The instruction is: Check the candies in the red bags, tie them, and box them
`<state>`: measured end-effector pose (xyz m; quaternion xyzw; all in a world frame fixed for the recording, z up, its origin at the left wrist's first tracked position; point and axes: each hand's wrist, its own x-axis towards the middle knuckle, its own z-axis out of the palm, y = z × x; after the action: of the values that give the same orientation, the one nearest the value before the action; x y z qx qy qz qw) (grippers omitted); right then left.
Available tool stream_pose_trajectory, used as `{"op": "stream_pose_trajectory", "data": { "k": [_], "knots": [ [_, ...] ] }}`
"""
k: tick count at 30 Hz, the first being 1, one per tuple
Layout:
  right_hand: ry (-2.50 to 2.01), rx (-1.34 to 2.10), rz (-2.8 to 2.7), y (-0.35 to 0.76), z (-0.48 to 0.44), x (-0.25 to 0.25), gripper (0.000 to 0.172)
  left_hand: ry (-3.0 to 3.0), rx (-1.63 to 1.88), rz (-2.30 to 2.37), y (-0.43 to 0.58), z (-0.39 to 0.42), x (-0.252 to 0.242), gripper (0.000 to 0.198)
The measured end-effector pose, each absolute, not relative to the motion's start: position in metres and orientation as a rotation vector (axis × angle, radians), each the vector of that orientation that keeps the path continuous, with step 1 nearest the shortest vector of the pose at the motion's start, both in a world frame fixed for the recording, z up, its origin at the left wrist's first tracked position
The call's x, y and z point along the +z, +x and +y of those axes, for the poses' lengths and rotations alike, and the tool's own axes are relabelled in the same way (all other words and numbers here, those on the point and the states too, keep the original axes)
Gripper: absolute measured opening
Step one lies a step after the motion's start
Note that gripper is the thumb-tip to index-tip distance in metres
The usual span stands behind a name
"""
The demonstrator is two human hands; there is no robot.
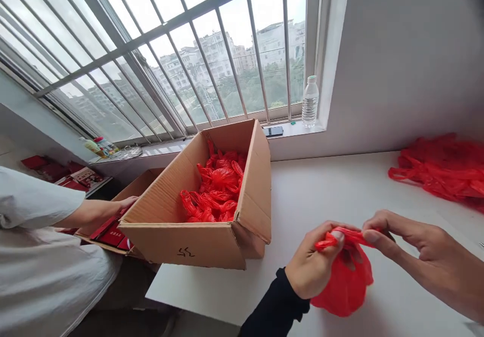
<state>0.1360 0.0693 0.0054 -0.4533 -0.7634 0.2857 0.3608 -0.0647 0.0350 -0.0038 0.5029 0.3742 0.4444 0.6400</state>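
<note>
A red plastic bag [346, 284] hangs low over the white table, its body bulging below my fingers. My left hand [312, 261] grips the bag's gathered neck, thumb pressed on top. My right hand [404, 243] pinches a stretched strand of the same bag, so the plastic runs taut between both hands. What the bag contains cannot be made out. Left of my hands an open cardboard box [181, 243] stands on the table, with several knotted red bags [223, 180] inside it.
A pile of red plastic bags [446, 168] lies at the table's [321, 185] right. On the sill are a water bottle [310, 102] and a phone [273, 131]. At left a co-worker's hand [126, 203] reaches into another carton [138, 183] holding red boxes [111, 236].
</note>
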Motion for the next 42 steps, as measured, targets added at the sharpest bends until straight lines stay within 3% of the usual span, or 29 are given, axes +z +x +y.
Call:
{"op": "stream_pose_trajectory", "data": {
  "k": [4,10,15,18,24,31,39,42],
  "knots": [
    [-1.215,1.073,-2.234,0.149,0.057,0.01,0.034,1.167,1.018,0.918,-0.071,0.027,0.003,0.042],
    [-0.875,1.015,-2.099,0.126,0.063,0.019,0.025,1.425,0.942,1.016,-0.064,0.013,0.026,0.007],
    [-0.725,1.415,-1.963,0.101,0.073,0.015,0.045,1.958,0.971,1.289,-0.07,0.006,0.042,0.039],
    [-0.59,1.599,-1.92,0.099,0.073,0.007,0.041,2.174,1.042,1.418,-0.078,0.005,0.037,0.046],
    [-0.396,1.987,-1.704,0.103,0.072,-0.006,0.034,2.201,1.078,1.309,-0.082,0.004,0.028,0.04],
    [-0.598,1.91,-1.738,0.112,0.069,-0.008,0.033,1.915,0.911,1.206,-0.085,0.017,0.033,0.044],
    [-0.568,2.001,-1.554,0.115,0.079,-0.01,0.036,1.65,0.901,1.053,-0.096,0.032,0.023,0.017],
    [-0.641,1.874,-1.529,0.113,0.082,-0.007,0.034,1.617,0.902,1.056,-0.096,0.033,0.024,0.023]
  ]
}}
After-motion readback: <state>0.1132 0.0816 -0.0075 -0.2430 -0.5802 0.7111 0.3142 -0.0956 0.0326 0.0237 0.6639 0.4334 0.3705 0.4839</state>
